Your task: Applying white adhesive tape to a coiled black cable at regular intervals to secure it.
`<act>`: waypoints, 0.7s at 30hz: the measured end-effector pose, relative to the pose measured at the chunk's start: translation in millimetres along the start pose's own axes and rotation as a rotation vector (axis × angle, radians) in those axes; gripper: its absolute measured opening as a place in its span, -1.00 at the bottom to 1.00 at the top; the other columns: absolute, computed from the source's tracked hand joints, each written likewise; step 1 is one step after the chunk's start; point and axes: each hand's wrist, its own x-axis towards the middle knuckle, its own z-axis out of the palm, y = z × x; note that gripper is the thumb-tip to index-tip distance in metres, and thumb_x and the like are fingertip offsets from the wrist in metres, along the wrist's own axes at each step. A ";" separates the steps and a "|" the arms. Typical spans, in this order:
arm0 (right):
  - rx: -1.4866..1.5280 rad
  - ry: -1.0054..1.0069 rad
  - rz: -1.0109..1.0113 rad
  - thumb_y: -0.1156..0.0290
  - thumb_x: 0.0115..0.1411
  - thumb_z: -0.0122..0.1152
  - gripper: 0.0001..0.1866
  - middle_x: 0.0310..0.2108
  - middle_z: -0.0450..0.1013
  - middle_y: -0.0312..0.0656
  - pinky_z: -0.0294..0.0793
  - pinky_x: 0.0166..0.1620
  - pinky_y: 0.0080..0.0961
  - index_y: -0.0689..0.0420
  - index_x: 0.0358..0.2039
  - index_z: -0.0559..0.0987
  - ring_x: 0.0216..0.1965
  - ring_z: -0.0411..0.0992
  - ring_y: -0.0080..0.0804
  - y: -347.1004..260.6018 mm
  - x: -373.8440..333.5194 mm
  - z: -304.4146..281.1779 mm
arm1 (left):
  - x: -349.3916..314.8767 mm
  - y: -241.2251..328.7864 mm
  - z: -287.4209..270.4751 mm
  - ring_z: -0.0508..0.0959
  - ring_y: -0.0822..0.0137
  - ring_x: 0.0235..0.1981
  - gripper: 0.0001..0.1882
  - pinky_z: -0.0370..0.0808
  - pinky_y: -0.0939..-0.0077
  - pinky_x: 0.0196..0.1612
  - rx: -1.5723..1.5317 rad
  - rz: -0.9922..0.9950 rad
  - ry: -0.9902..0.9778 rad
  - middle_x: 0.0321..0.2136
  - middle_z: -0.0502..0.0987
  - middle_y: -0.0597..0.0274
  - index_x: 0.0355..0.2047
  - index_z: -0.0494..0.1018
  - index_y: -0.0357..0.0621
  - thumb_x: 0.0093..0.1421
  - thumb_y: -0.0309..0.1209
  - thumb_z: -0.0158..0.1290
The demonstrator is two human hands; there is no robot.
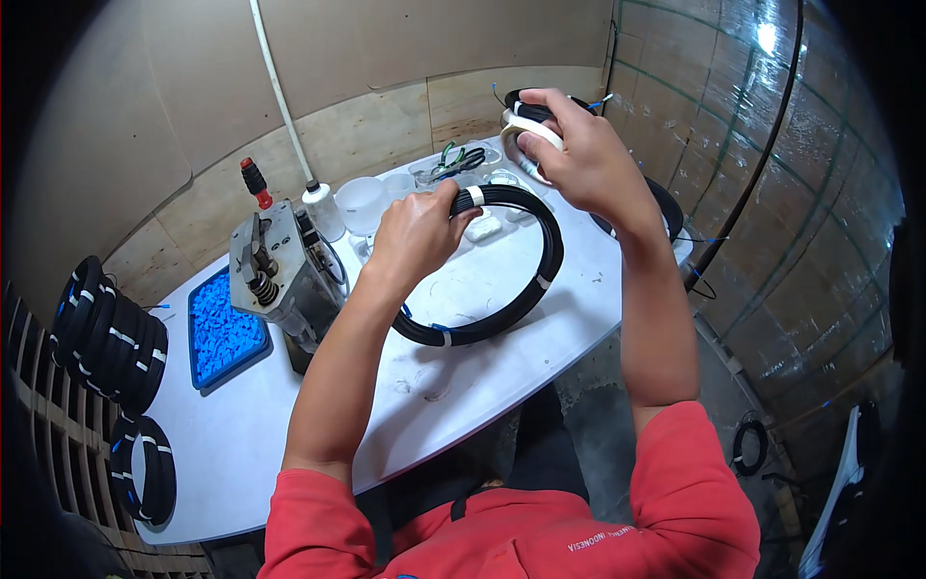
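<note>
Left hand (420,230): fingers closed on the black coil (552,241) at its 11 o'clock, over the surface (588,275). Right hand (588,145): fingers around the white tape roll (529,125), past 1 o'clock. Pinch firmly beside the white band (476,196); avoid twisting.

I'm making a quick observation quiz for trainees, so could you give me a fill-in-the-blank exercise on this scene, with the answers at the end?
1. The coil gripped by the left hand is ____ in colour.
2. The right hand holds a ____ roll of tape.
3. The small pieces heaped in the tray are ____.
4. In the picture, the tray lies to the ____ of the metal machine.

Missing words: black; white; blue; left.
</note>
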 end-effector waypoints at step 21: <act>-0.519 -0.720 0.153 0.37 0.01 0.28 -0.82 -0.57 0.62 -0.20 0.50 -0.44 -0.46 0.20 -0.45 0.72 -0.57 0.52 -0.48 -42.1 63.1 18.7 | -2.4 14.1 -2.8 0.62 -0.18 -0.43 -0.37 0.52 -0.07 -0.42 0.061 -0.064 -0.065 -0.45 0.62 -0.13 0.24 0.17 0.08 0.25 -0.03 0.09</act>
